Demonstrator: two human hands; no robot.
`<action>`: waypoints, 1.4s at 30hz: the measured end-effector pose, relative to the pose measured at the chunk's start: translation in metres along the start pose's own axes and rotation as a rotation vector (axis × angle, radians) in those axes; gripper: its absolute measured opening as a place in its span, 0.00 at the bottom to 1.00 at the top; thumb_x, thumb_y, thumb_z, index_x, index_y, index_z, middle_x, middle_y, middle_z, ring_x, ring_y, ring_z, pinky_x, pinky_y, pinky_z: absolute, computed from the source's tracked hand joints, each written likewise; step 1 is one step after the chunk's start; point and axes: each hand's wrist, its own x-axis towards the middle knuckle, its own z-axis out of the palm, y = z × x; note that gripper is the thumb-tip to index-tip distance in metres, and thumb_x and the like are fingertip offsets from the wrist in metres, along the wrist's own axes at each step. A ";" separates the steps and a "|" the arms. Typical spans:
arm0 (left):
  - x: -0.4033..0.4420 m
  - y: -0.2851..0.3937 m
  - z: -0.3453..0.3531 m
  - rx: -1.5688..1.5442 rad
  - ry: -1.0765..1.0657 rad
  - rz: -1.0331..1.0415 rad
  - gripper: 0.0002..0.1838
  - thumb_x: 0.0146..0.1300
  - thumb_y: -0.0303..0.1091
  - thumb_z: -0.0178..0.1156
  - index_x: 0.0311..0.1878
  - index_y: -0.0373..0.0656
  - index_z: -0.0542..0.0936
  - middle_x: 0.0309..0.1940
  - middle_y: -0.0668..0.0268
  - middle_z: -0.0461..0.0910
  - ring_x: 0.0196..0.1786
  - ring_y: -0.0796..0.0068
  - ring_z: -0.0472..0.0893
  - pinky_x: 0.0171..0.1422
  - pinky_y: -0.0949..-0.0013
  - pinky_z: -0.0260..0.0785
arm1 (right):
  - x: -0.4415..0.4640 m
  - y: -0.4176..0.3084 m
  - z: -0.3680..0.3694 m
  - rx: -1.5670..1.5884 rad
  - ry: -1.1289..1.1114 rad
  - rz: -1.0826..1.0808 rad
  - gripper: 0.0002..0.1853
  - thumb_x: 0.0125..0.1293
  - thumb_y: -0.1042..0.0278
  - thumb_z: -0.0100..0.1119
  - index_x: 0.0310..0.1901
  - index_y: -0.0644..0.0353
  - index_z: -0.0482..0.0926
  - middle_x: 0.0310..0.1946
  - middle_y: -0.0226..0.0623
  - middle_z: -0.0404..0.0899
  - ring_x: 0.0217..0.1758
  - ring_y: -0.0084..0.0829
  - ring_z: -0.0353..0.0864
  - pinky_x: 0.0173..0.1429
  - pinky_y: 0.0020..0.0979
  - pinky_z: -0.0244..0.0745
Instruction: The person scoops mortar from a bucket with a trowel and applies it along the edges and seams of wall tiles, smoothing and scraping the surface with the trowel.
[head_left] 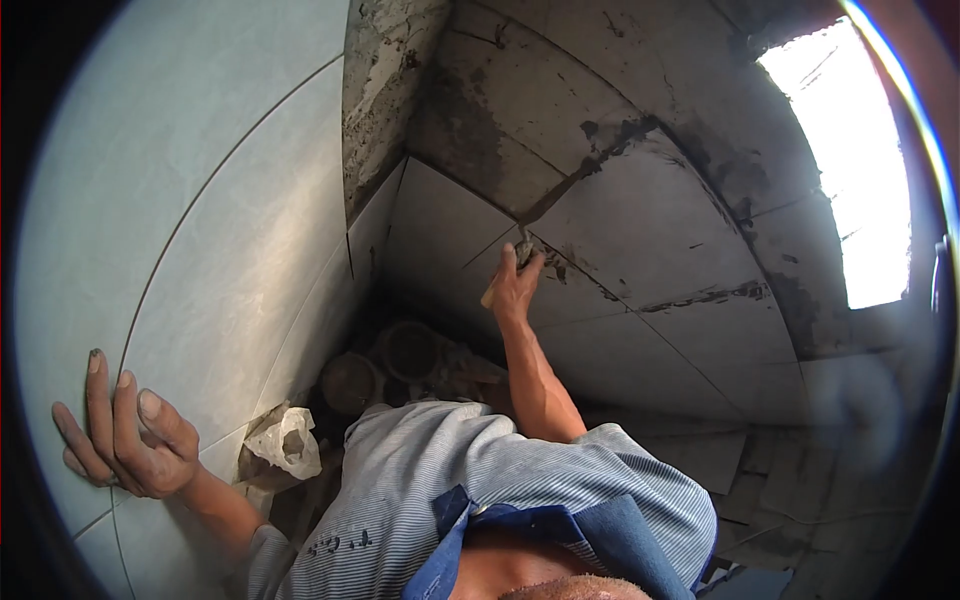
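Crumpled pale plastic (285, 443) low beside left tiled wall (220, 250); round containers (410, 350) in dark corner; right arm raised, right hand (514, 287) closed round small tool (525, 243), partly hidden, at facing wall's (650, 230) tile joint; left hand (135, 432) empty, fingers spread at left tiles.

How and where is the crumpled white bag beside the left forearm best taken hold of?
Probably pinch the crumpled white bag by its loose rim, coming from the camera's side: the opening faces the camera, while the tiled wall is close on the picture's left.
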 end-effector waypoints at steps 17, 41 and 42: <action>0.000 -0.001 -0.003 0.044 -0.046 0.027 0.10 0.75 0.39 0.50 0.44 0.47 0.78 0.42 0.67 0.87 0.67 0.62 0.72 0.74 0.62 0.53 | 0.121 -0.030 -0.183 -0.844 -0.260 -0.888 0.24 0.68 0.54 0.62 0.56 0.65 0.76 0.33 0.47 0.81 0.30 0.40 0.78 0.39 0.38 0.74; 0.000 -0.003 -0.003 0.072 -0.039 0.044 0.10 0.77 0.38 0.48 0.44 0.46 0.76 0.39 0.66 0.88 0.59 0.72 0.77 0.70 0.65 0.61 | 0.033 -0.066 -0.170 -0.911 -0.038 -0.666 0.20 0.60 0.68 0.60 0.51 0.67 0.72 0.48 0.57 0.74 0.48 0.55 0.78 0.52 0.49 0.73; 0.001 -0.003 -0.002 0.060 -0.040 0.047 0.10 0.77 0.38 0.48 0.44 0.46 0.76 0.39 0.66 0.88 0.60 0.71 0.77 0.70 0.65 0.61 | 0.032 -0.069 -0.167 -0.914 -0.031 -0.662 0.20 0.60 0.68 0.60 0.51 0.67 0.72 0.48 0.57 0.74 0.48 0.55 0.78 0.52 0.49 0.73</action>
